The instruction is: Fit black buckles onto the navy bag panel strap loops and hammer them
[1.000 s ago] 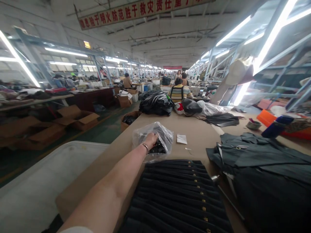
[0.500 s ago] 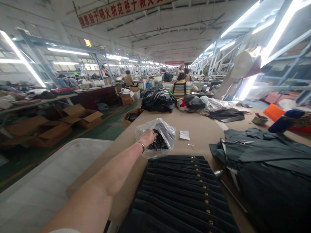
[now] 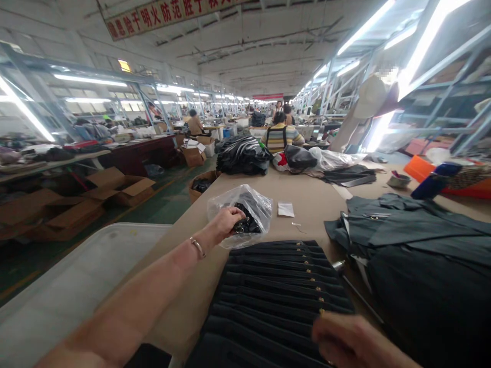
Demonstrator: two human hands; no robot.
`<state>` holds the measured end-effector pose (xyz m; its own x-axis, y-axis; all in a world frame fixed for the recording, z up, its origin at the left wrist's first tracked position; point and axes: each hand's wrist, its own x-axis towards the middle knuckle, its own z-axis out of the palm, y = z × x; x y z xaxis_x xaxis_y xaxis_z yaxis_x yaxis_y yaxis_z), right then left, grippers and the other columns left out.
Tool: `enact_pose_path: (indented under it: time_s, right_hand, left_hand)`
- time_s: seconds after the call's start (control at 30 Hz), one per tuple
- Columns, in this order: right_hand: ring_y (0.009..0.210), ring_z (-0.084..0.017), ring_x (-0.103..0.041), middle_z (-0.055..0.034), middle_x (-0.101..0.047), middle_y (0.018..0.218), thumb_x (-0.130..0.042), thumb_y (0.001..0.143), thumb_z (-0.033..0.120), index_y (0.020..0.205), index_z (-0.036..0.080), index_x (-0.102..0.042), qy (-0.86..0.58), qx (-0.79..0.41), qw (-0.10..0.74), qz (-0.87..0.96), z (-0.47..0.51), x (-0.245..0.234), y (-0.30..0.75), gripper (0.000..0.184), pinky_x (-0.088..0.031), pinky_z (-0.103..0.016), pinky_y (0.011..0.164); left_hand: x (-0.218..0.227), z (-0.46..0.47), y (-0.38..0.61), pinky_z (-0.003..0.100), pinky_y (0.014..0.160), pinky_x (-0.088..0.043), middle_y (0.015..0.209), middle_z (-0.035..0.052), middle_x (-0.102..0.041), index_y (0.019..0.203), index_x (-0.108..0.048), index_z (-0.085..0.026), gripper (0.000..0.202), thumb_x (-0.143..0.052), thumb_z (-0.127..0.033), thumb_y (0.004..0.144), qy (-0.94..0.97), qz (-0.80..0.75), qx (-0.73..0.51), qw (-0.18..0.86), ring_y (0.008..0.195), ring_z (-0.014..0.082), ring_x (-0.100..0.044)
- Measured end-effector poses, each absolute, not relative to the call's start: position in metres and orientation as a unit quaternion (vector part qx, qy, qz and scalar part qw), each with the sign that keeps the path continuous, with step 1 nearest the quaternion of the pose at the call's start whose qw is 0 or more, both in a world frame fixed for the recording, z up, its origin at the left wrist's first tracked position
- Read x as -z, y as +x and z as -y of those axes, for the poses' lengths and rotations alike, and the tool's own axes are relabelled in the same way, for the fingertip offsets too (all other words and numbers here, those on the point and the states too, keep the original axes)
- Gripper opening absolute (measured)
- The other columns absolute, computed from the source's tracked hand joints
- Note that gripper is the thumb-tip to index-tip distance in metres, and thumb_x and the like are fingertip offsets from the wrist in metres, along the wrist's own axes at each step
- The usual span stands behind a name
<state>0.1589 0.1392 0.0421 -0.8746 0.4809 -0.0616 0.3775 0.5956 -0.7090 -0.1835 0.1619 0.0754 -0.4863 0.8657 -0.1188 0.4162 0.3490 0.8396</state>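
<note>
My left hand reaches to the mouth of a clear plastic bag on the table. Its fingers are pinched on a piece from the small black pieces with shiny metal parts inside; their exact kind is unclear. Closer to me lies a row of overlapping dark fabric pieces, with gold-coloured metal fittings along the right side. My right hand is low over the right edge of that row, fingers curled and blurred by motion, so whether it holds anything is hidden.
Dark garments are heaped at the right, with a metal rod beside them. A white paper lies past the row. A large white bin stands left of the table. Bundles lie at the back, where a person sits.
My left hand has drawn back slightly toward the bag's mouth, pinching a piece. My right hand has come into view at the lower right. The whole view has shifted a little.
</note>
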Motion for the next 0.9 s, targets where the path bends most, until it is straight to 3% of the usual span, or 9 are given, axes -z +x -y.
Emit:
enact_pose_path:
  time_s: [0.07, 0.17, 0.3, 0.4, 0.5, 0.67, 0.9]
  right_hand:
    - [0.062, -0.012, -0.056, 0.0008, -0.058, 0.069, -0.048, 0.089, 0.03, 0.092, 0.022, -0.058, -0.267, -0.444, 0.16, 0.84, -0.157, -0.068, 0.133, 0.014, -0.044, -0.02, 0.054]
    - [0.056, -0.011, -0.055, 0.0033, -0.055, 0.066, -0.053, 0.084, 0.04, 0.103, 0.02, -0.052, -0.285, -0.558, 0.246, 0.74, -0.184, -0.082, 0.083, 0.028, -0.045, -0.021, 0.049]
    - [0.042, -0.007, -0.047, 0.0066, -0.052, 0.053, -0.06, 0.076, 0.041, 0.082, 0.018, -0.053, -0.278, -0.632, 0.264, 0.674, -0.204, -0.072, 0.039, 0.025, -0.038, -0.018, 0.039]
    - [0.038, -0.006, -0.045, 0.0079, -0.05, 0.048, -0.061, 0.073, 0.035, 0.071, 0.018, -0.051, -0.268, -0.625, 0.294, 0.672, -0.217, -0.072, 0.037, 0.02, -0.035, -0.016, 0.036]
    - [0.04, -0.006, -0.049, 0.0066, -0.055, 0.051, -0.063, 0.072, 0.03, 0.071, 0.017, -0.053, -0.275, -0.618, 0.32, 0.663, -0.24, -0.079, 0.051, 0.016, -0.039, -0.016, 0.037]
    - [0.043, -0.009, -0.056, 0.0031, -0.061, 0.055, -0.062, 0.076, 0.023, 0.074, 0.016, -0.053, -0.319, -0.647, 0.291, 0.629, -0.28, -0.071, 0.066, 0.011, -0.045, -0.019, 0.04]
    - [0.047, -0.009, -0.058, 0.0011, -0.063, 0.063, -0.054, 0.082, 0.022, 0.078, 0.017, -0.053, -0.338, -0.596, 0.238, 0.689, -0.293, -0.039, 0.056, 0.007, -0.049, -0.02, 0.047]
  left_hand:
    - [-0.081, -0.152, -0.158, 0.02, 0.045, -0.038, 0.062, -0.0033, -0.055, 0.091, -0.062, -0.017, 0.025, -0.052, -0.038, 0.086, 0.451, -0.737, -0.407, 0.298, 0.048, 0.0077, -0.047]
    - [-0.083, -0.146, -0.124, 0.02, 0.053, -0.04, 0.063, -0.0034, -0.056, 0.077, -0.064, -0.017, 0.021, -0.057, -0.037, 0.08, 0.507, -0.688, -0.429, 0.293, 0.056, 0.0088, -0.049]
    - [-0.082, -0.152, -0.102, 0.021, 0.063, -0.041, 0.068, -0.0024, -0.059, 0.074, -0.065, -0.017, 0.014, -0.058, -0.029, 0.078, 0.532, -0.657, -0.454, 0.281, 0.069, 0.0109, -0.052]
    - [-0.081, -0.159, -0.1, 0.02, 0.051, -0.037, 0.06, -0.004, -0.052, 0.079, -0.063, -0.017, 0.016, -0.058, -0.032, 0.079, 0.482, -0.671, -0.464, 0.319, 0.056, 0.0087, -0.046]
    - [-0.081, -0.163, -0.101, 0.018, 0.041, -0.03, 0.057, -0.0063, -0.044, 0.089, -0.061, -0.018, 0.022, -0.056, -0.039, 0.081, 0.416, -0.681, -0.466, 0.381, 0.045, 0.0062, -0.039]
    - [-0.079, -0.174, -0.095, 0.017, 0.042, -0.037, 0.072, -0.0033, -0.053, 0.106, -0.06, -0.022, 0.028, -0.056, -0.036, 0.082, 0.387, -0.666, -0.441, 0.461, 0.049, 0.0054, -0.046]
    - [-0.07, -0.203, -0.086, 0.016, 0.037, -0.028, 0.058, -0.0062, -0.044, 0.091, -0.06, -0.018, 0.019, -0.056, -0.035, 0.083, 0.43, -0.682, -0.36, 0.469, 0.043, 0.0058, -0.041]
